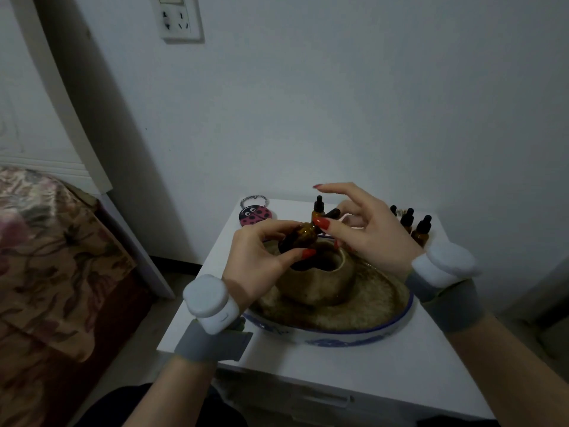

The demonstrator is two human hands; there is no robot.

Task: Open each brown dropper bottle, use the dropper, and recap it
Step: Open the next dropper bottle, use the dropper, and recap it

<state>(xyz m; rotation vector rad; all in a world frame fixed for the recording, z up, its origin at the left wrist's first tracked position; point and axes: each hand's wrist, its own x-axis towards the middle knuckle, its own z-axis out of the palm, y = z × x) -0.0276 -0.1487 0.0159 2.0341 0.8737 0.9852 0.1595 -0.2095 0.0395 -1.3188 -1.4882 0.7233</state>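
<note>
The left hand point(255, 257) grips a brown bottle point(300, 238) between thumb and curled fingers, tilting it over the hollow of a stone-coloured pot point(314, 282) that sits in a blue-rimmed dish point(338, 334). Just right of that grip, the right hand point(366, 229) pinches the bottle's black dropper cap point(331, 214) with thumb and a finger, its other fingers spread upward. Behind the grip stands another capped bottle point(318, 208); further right, three more bottles point(414, 224) stand on the white table point(385, 365).
</note>
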